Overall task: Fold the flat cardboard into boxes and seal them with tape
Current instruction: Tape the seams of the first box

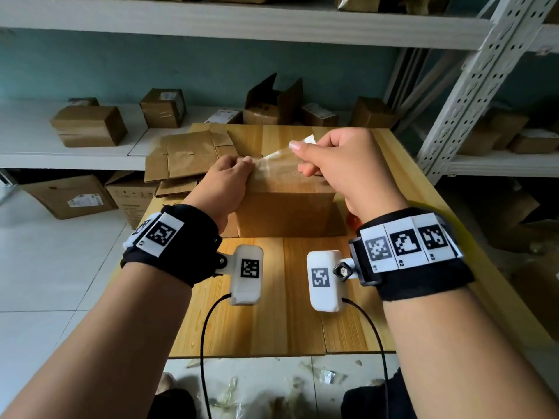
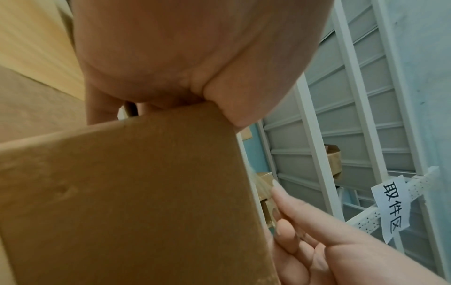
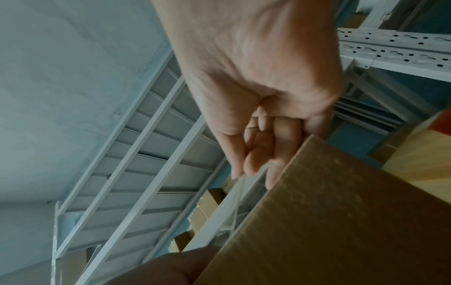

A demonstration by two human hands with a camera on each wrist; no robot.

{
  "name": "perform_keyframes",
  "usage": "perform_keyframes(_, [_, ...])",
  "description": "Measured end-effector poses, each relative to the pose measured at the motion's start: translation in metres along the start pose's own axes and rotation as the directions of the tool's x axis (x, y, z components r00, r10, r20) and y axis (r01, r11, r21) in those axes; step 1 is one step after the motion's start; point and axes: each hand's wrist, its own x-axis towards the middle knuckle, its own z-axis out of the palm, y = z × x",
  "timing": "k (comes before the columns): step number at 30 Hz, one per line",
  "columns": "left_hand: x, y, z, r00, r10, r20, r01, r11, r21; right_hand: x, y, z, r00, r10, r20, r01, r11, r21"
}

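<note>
A folded cardboard box (image 1: pixel 284 204) stands in the middle of the wooden table (image 1: pixel 272 297). My left hand (image 1: pixel 242 164) wraps the box's top left corner, with its fingertips holding one end of a clear tape strip (image 1: pixel 276 154) down on the top. My right hand (image 1: pixel 298 152) pinches the strip's other end and holds it up over the top face. The left wrist view shows the left palm (image 2: pixel 195 57) over the box edge (image 2: pixel 136 192) and the right hand's fingers (image 2: pixel 292 221) beside it. In the right wrist view the right hand's fingers (image 3: pixel 256 160) pinch the tape (image 3: pixel 240 192) just above the box (image 3: pixel 329 212).
Several flat cardboard sheets (image 1: pixel 187 158) lie on the table's back left. Something orange (image 1: pixel 352 220) shows beside the box, mostly hidden by my right wrist. Taped boxes (image 1: pixel 90 125) sit on white metal shelving (image 1: pixel 453 101) behind and right. Tape scraps litter the floor (image 1: pixel 272 382).
</note>
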Motion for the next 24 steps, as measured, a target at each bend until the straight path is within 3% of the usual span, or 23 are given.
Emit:
perform_keyframes(7, [-0.002,0.000,0.003,1.000,0.024,-0.012,-0.024,0.999,0.029,0.000,-0.020,-0.005,0.993,-0.054,-0.103,0.028,0.970,-0.242])
perform_keyframes(14, [-0.007,-0.001,0.004,0.999,0.028,-0.043,-0.027,0.999,0.033,-0.005,-0.032,-0.002,0.987,-0.134,-0.093,0.107,0.962,-0.251])
perform_keyframes(24, [-0.007,-0.004,0.004,0.994,0.065,-0.087,-0.056,0.994,0.098,-0.004,-0.007,0.002,0.993,-0.036,-0.111,0.007,0.968,-0.251])
